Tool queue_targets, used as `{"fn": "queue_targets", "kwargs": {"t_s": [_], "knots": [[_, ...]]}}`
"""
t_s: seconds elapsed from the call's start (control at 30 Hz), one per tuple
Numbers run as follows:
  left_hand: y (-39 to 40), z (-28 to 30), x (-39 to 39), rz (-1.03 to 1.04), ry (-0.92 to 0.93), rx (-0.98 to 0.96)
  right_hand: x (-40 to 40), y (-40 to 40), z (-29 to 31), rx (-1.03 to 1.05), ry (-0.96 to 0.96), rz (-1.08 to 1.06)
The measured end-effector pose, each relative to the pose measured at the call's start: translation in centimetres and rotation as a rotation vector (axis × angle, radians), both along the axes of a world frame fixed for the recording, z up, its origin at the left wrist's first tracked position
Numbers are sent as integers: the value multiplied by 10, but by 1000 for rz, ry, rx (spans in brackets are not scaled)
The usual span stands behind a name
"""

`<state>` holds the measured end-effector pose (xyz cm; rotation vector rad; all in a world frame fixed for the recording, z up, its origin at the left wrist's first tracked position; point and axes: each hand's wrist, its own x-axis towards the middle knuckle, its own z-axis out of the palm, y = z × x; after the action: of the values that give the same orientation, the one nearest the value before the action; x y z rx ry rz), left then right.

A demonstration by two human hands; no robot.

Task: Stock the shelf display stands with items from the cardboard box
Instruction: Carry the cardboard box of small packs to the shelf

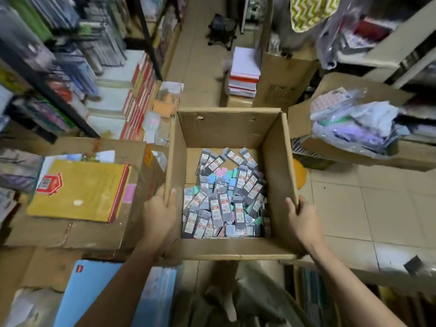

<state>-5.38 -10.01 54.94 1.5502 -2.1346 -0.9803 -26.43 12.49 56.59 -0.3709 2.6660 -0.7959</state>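
Head cam: left hand [160, 208] & right hand [304, 218] grip opposite walls of box [226, 131], small packs [224, 197] piled inside

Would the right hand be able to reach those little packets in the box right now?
Probably yes, once it lets go. The right hand grips the cardboard box by its right wall, the top is open, and nothing covers the packets lying loose on its floor.
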Motion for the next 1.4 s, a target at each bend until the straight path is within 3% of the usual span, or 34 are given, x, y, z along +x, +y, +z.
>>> {"fn": "queue_targets", "kwargs": {"t_s": [0.3,0.63,0.8,1.03,1.4], "knots": [[-124,20,-131,76,27,34,-141,-134,26,-53,21,70],[-280,45,-263,121,87,-167,-272,-314,34,-74,38,121],[-383,44,-332,62,140,-99,-323,-405,31,-51,5,46],[-512,50,-440,-71,13,9,-419,-502,40,-69,-23,-6],[-667,52,-608,2,56,-11,-614,-669,29,-159,-29,42]]}}
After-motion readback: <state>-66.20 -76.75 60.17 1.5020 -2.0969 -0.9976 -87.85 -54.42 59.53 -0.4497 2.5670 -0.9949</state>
